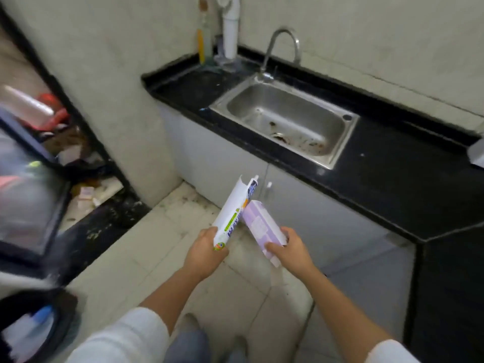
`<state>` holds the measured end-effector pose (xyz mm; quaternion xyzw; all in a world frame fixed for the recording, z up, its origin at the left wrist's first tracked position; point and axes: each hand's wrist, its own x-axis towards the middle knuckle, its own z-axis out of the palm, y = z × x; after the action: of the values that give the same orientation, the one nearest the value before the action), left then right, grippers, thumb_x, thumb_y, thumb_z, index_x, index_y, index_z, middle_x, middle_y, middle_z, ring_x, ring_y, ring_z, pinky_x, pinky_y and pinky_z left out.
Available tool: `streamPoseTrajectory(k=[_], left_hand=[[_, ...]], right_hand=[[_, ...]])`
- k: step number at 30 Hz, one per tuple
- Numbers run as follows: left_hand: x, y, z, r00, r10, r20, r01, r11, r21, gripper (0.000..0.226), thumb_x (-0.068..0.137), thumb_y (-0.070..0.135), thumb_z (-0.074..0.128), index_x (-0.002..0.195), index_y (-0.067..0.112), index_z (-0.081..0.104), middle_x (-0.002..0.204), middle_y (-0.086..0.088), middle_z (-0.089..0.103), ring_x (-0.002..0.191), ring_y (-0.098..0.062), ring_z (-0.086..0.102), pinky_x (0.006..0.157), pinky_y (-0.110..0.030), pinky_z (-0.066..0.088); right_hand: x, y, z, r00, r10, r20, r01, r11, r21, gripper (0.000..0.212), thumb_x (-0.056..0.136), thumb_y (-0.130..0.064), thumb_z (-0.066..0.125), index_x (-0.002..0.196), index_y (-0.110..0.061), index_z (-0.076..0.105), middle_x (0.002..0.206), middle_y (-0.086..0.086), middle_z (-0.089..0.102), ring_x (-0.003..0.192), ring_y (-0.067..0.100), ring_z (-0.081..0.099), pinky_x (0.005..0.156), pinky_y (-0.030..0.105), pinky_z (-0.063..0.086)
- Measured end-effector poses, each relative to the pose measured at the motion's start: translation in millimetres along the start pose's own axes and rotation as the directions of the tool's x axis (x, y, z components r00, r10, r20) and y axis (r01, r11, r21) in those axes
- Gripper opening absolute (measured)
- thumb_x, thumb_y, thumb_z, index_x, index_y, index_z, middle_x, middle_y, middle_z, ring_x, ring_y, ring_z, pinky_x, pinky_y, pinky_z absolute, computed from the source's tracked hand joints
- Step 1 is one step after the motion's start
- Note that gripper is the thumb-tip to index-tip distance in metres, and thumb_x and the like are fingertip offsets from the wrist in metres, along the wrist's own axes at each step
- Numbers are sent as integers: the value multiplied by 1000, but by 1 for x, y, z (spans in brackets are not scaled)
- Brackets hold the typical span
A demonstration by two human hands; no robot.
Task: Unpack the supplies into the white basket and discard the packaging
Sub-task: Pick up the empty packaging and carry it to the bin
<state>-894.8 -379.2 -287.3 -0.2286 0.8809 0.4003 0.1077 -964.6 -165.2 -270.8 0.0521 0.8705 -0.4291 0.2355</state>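
My left hand (205, 251) grips the lower end of a long white carton (230, 214) with green and blue print, tilted up to the right; its top flap is open. A tube tip (252, 186) pokes out beside that open end. My right hand (289, 248) holds a pale purple box (262, 227) by its near end, angled up to the left so it touches the white carton. Both are held above the tiled floor in front of the sink cabinet. No white basket is in view.
A steel sink (285, 121) with a curved tap (281, 49) sits in a black countertop (392, 174) ahead and to the right. Grey cabinet doors (217, 163) stand below. At the left is a blurred dark shelf (39, 153) with clutter. A dark bin (39, 328) sits bottom left.
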Motion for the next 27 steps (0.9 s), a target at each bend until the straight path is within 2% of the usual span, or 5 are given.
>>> streamPoseTrajectory(k=[9,13,20,23,27], left_hand=[[-111,-224,-115,886,-455,-91,427,876,-227,59,78,29,63,133,15,47,119,-12,58,78,-34,65,67,-35,55],[-152,-323,-175,830,-548,-106,493,809,-319,54,78,23,63,131,17,50,96,-4,60,56,-16,59,39,-21,47],[-202,-497,-260,745,-664,-71,596,709,-378,61,82,22,64,139,22,44,130,-8,60,101,-23,60,70,-22,39],[-200,-543,-282,721,-691,-58,603,666,-440,58,83,18,60,139,24,44,129,-10,61,94,-22,59,67,-22,39],[-184,-592,-299,668,-743,-41,633,596,-495,56,84,17,56,139,23,44,129,-11,60,108,-28,60,77,-24,39]], right_hand=[[-56,-103,229,914,-61,400,164,960,-229,60,76,-29,74,127,-10,48,109,7,62,93,26,63,72,30,48],[-98,-137,351,862,-52,503,222,932,-285,60,78,-30,73,129,-7,48,112,10,62,97,27,62,78,31,47],[-168,-169,567,828,53,558,173,922,-346,50,75,-32,75,113,-7,53,105,9,62,86,24,59,74,29,46],[-187,-183,636,843,39,536,200,903,-380,40,74,-36,74,94,-12,49,103,12,65,79,24,55,65,27,39],[-192,-196,708,830,25,558,262,865,-429,47,77,-38,69,108,-7,52,111,15,60,96,32,60,68,28,37]])
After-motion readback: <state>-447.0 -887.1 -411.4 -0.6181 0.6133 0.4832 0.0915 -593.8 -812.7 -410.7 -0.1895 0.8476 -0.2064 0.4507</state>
